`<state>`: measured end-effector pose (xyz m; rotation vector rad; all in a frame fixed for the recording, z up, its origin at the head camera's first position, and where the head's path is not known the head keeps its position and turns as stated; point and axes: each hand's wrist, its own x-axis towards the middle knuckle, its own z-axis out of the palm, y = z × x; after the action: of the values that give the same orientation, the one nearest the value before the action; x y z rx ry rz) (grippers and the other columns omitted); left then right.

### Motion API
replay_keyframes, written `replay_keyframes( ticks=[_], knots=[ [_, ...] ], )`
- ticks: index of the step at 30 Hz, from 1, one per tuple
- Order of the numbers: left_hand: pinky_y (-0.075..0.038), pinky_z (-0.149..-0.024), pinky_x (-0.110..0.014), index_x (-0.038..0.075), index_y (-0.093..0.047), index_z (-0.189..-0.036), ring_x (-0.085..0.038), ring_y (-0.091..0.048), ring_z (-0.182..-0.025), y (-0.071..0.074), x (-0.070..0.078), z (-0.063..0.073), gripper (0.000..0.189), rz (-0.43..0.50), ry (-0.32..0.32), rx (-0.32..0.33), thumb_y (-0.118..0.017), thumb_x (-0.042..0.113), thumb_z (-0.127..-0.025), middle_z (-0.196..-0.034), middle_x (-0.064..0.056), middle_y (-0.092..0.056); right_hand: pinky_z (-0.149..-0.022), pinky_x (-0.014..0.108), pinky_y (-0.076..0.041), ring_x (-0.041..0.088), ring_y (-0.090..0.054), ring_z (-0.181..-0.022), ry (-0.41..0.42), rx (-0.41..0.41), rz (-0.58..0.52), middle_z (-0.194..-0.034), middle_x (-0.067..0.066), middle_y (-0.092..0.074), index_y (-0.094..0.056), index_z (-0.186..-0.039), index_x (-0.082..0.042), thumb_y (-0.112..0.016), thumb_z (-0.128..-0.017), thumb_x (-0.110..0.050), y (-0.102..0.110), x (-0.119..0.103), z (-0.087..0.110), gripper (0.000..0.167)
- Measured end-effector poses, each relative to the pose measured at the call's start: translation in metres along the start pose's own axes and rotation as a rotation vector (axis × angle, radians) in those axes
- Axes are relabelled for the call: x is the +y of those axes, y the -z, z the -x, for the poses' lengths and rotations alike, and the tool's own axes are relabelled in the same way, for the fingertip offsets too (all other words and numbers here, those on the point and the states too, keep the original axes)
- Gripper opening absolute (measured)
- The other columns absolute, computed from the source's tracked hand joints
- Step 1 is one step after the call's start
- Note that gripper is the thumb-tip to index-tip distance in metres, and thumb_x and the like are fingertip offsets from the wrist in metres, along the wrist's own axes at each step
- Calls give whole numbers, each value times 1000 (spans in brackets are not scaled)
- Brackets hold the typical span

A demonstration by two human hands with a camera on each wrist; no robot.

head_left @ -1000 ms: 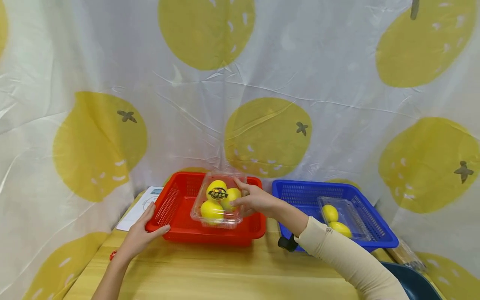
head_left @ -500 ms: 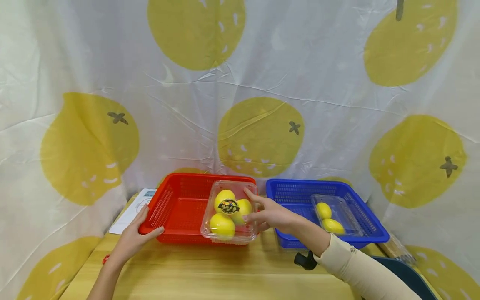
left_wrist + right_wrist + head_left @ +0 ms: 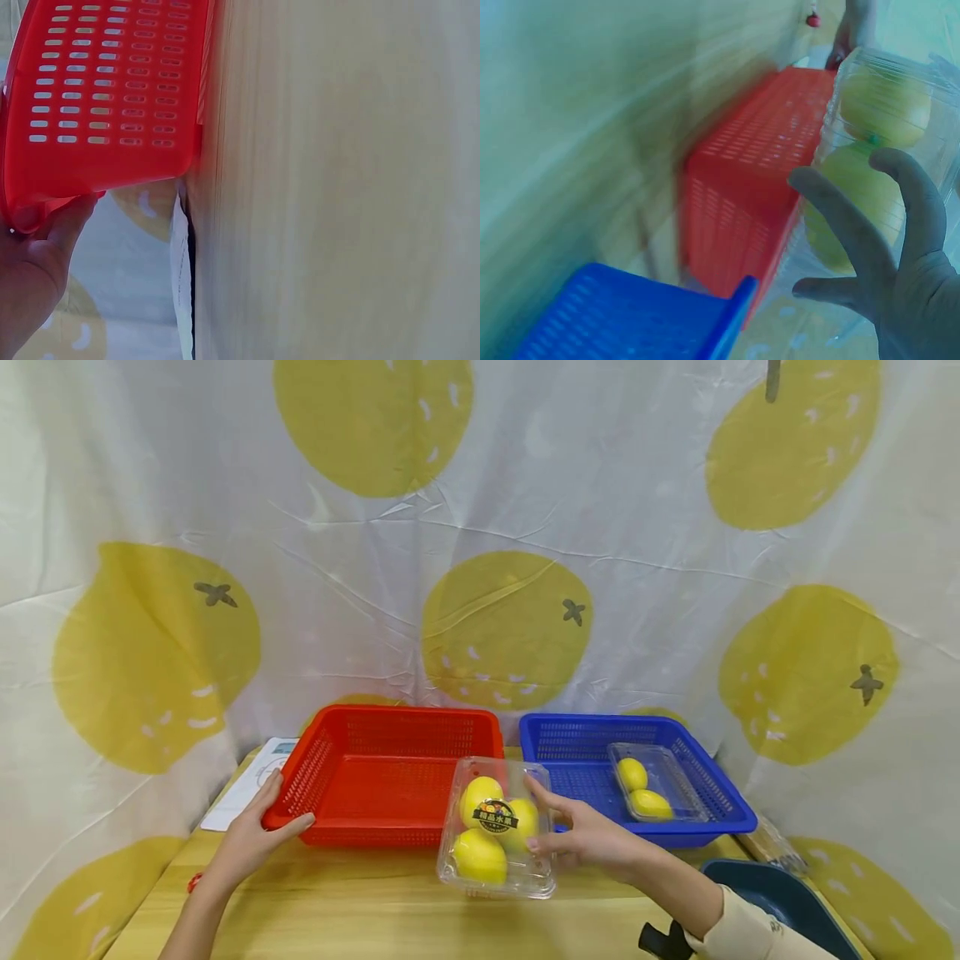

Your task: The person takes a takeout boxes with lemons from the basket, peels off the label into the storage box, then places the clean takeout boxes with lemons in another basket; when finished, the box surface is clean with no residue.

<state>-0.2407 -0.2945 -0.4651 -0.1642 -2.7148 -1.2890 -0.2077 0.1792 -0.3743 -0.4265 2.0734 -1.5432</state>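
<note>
In the head view my right hand (image 3: 581, 839) grips the right side of a clear plastic fruit box (image 3: 536, 881), thumb in front. Several fingers show along its side in the right wrist view. Yellow lemons (image 3: 480, 857) sit inside, under a dark label. The box is held tilted above the table, in front of the red basket's right part. My left hand (image 3: 243, 839) holds the front left corner of the red basket (image 3: 356, 839); its fingers lie at the rim in the left wrist view (image 3: 112, 112). The red basket's visible inside holds nothing.
To the right stands a blue basket (image 3: 536, 743) with another clear box (image 3: 686, 797) holding two lemons. A dark bin (image 3: 772, 902) is at the right table edge, near wrapped sticks (image 3: 776, 847). Paper (image 3: 240, 793) lies left. A lemon-print curtain (image 3: 360, 577) hangs behind.
The right hand has carried the lemon box from over the red basket to the right and nearer, past its front rim. The left hand stays at the basket corner; the view has turned slightly right.
</note>
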Motion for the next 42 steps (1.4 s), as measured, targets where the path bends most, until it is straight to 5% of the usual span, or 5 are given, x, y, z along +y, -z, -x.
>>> replay_keyframes(
  ticks=[4,23,29,32,42],
  knots=[
    [-21,-106,-74,-1,-7,-154,-49,-6,-148,0,-2,-1,98,1,-5,3,-67,41,-90,-164,-18,-1,-87,49,-57,54,-15,-143,-16,-8,-46,-161,28,7,-10,-157,-34,-69,-91,-25,-2,11,13,89],
    [-20,-105,-75,0,-4,-155,-48,-3,-148,-1,-6,-3,98,-8,2,-9,-65,43,-91,-164,-19,1,-81,52,-58,65,3,-138,-4,-29,-70,-161,27,7,-9,-157,-31,-65,-94,-21,-11,54,54,86],
    [-19,-106,-75,1,-3,-155,-47,-1,-149,-3,-6,-5,98,0,0,-8,-66,41,-91,-164,-18,2,-78,47,-60,50,-47,-125,19,-40,-71,-160,27,9,-5,-158,-24,-65,-94,-21,-10,74,58,87],
    [-19,-107,-74,2,-3,-155,-46,0,-149,-4,-6,-6,97,4,-6,-7,-66,40,-91,-164,-17,2,-78,47,-60,46,-54,-120,6,-41,-94,-158,30,11,-5,-158,-20,-64,-94,-19,-10,82,60,87],
    [-19,-106,-74,0,-4,-154,-45,1,-149,-2,-8,-4,96,-6,-15,-3,-65,38,-92,-164,-16,2,-99,48,-51,66,-4,-137,-3,-69,-23,-157,35,-1,-12,-158,-21,-63,-95,-20,-11,110,62,81]
  ],
)
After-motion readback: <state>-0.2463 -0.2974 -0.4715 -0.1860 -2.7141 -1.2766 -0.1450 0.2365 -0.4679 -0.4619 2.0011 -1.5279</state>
